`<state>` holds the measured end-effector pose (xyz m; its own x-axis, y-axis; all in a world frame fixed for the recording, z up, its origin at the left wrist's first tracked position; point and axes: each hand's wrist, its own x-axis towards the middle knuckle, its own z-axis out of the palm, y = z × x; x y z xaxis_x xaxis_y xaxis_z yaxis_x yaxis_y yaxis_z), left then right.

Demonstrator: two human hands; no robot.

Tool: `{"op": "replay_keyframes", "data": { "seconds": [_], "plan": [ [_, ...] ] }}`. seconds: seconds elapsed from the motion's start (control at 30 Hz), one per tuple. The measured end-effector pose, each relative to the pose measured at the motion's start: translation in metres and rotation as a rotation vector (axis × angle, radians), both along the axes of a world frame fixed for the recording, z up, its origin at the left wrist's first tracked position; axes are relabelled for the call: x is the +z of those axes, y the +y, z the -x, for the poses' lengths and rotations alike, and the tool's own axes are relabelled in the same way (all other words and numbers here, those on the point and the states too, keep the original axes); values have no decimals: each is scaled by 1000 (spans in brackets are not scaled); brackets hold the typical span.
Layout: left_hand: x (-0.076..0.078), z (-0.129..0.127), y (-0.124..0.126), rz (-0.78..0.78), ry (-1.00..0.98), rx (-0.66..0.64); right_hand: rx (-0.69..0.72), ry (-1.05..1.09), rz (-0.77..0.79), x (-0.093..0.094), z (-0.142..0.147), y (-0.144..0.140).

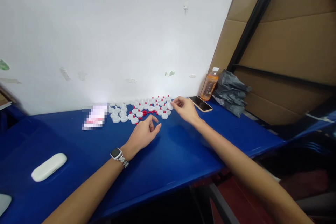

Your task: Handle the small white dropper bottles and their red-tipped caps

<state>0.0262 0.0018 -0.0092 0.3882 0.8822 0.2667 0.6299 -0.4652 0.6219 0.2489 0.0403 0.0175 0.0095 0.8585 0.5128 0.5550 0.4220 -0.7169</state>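
The left hand (144,133) is stretched out over the blue table (78,147), palm down. Its fingers (154,126) are bent a little and spread apart, and nothing is held in them. The fingertips are placed just beside the near edge of the white caps (139,109). A watch (118,155) is worn on the left wrist.

The right hand (185,109) is reached farther out, to the right end of the caps. Its thumb and fingers are pinched together on one white cap (170,106) at the edge of the group. The right arm is stretched long across the table from the lower right.

The white caps are laid flat in a wide bunch at the back of the table, close to the white wall (105,35). They are small and round. Little red pieces (145,112) are seen on top of many of them, and more red bits are scattered loose between them near the front.

A phone (200,104) is laid flat just to the right of the right hand. An orange bottle (209,85) with a white lid is stood behind it, next to a grey bag (231,91) and brown cardboard (288,42). A white case (49,167) is laid well apart on the left of the table.
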Motion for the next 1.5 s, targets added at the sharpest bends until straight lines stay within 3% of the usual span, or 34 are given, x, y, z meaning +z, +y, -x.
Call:
{"op": "replay_keyframes", "data": {
  "seconds": [0.17,0.3,0.47,0.63,0.73,0.87,1.0,1.13,1.33,1.5],
  "plan": [
    [0,5,0,-65,42,28,295,-48,63,7,40,-39],
    [2,13,2,-16,197,-19,291,-90,71,6,54,-30],
    [4,20,6,3,235,49,371,-154,163,-3,64,-15],
    [6,23,5,14,254,79,242,-168,71,-9,65,-19],
    [9,22,-1,14,198,2,129,-223,4,-10,51,-27],
    [10,7,-14,-128,190,-112,35,-262,94,-22,34,-34],
    [4,-10,-19,-237,325,-162,49,-219,153,-32,34,-29],
    [2,-8,-12,-279,405,-150,64,-206,183,-32,38,-26],
    [8,16,0,-199,330,-75,127,-145,230,-35,37,-30],
    [7,20,5,-212,229,-45,308,126,332,-35,41,-26]
  ]
}}
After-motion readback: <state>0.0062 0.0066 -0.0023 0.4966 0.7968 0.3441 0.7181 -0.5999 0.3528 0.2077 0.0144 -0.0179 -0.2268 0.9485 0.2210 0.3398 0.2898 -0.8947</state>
